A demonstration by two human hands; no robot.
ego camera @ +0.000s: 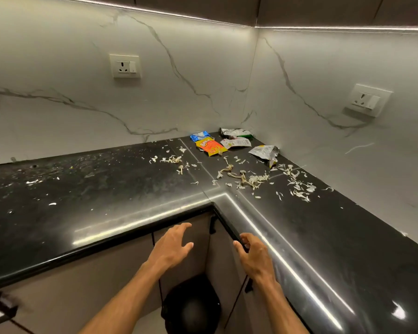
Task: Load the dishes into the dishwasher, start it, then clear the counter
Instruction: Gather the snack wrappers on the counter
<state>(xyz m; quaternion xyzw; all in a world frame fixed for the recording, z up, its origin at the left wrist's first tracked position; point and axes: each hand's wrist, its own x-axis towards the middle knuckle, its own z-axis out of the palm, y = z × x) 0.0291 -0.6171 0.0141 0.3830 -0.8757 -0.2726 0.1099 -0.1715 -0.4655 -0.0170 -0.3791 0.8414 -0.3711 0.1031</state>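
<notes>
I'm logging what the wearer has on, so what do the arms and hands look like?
The left forearm and right forearm are bare, with no sleeves in view. The left hand and right hand wear no gloves; no ring, watch or bracelet shows.

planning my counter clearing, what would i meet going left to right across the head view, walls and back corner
left wall socket → blue wrapper → orange wrapper → crumpled silver wrapper → right wall socket

Black counter [106,201], orange-yellow wrapper [210,147], grey-veined white wall [179,68].
</notes>
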